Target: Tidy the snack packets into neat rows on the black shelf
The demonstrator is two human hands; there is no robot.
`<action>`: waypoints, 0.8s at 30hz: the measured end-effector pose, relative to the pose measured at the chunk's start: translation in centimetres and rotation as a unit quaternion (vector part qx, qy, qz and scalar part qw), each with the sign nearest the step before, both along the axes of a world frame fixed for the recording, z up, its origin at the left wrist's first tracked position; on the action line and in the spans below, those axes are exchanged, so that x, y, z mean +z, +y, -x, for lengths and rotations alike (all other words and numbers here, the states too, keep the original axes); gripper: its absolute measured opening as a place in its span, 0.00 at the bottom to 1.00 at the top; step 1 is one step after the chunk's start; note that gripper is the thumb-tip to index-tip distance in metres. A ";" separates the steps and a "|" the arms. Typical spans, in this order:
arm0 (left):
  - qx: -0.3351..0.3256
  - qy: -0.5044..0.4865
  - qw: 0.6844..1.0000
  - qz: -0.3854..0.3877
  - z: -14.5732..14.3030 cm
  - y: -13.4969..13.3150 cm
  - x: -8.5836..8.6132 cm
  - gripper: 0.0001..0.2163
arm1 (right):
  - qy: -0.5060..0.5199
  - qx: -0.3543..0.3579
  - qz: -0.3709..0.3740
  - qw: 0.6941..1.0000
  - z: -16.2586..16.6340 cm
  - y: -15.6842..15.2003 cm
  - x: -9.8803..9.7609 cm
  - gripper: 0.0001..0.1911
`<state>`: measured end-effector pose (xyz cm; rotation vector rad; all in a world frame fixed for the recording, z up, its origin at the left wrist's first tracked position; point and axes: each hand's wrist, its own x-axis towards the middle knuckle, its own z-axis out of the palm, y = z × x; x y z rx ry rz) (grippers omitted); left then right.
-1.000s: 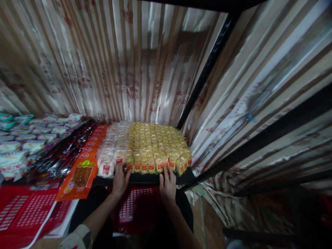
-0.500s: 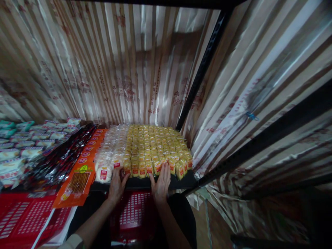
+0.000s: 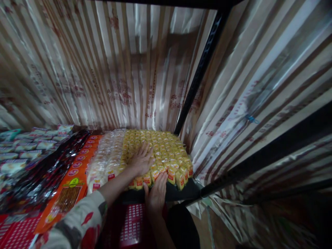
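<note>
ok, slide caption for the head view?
Left hand spread over yellow packets on a black shelf; right hand at their front edge.

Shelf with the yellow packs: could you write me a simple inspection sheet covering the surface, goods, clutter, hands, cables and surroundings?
Surface: black shelf, its bare front edge showing at right.
Goods: yellow packs in close rows; clear-wrapped white packs beside them.
Clutter: orange packets, dark shiny packets and small white packets to the left; red basket below the front edge.
Hands: left hand spread over the yellow packs; right hand at their front row, fingers against it.
Cables: nothing seen for certain.
Surroundings: striped curtain behind and at right, black post, blue tie; dim light.
</note>
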<state>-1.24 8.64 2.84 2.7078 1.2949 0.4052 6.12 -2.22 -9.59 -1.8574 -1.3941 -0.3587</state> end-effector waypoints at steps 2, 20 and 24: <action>0.013 0.049 0.997 0.055 -2.1 2.0 -0.4 0.28 | -0.011 -0.001 -0.013 1.000 0.0 0.2 0.1 0.44; 0.041 0.050 0.992 0.105 -3.8 4.2 -1.4 0.29 | 0.014 0.003 -0.011 1.000 0.3 0.5 0.7 0.46; 0.034 0.077 0.988 0.131 -4.1 3.7 -1.5 0.31 | 0.012 0.004 -0.012 1.000 0.2 0.6 0.7 0.45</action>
